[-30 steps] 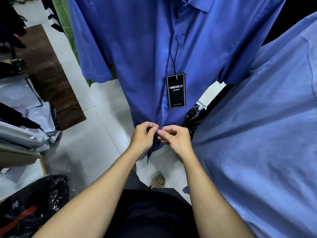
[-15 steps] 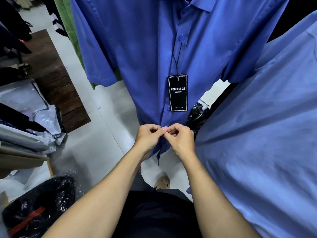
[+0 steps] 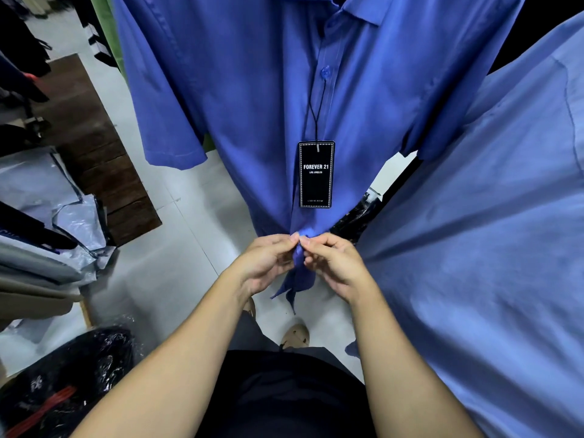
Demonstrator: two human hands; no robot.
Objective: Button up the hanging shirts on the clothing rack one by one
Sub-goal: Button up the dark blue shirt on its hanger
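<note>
Forearms reach forward from your body, meeting at the lower front of the royal-blue shirt (image 3: 252, 105) that hangs straight ahead of you. Your left hand (image 3: 268, 263) curls its fingers and thumb onto the left edge of the placket, and your right hand (image 3: 335, 267) pinches the opposite edge; thumb tips touch each other at the bunched cloth near the hem. Fabric gathers into a tight knot between the two grips, with the shirt tails dangling below. Whether a button sits between your fingers cannot be told. Just above your hands a black tag (image 3: 316, 174) reading FOREVER 21 hangs on a cord from a fastened blue button (image 3: 325, 72) higher up. A lighter blue shirt (image 3: 474, 248) hangs beside it on your right.
</note>
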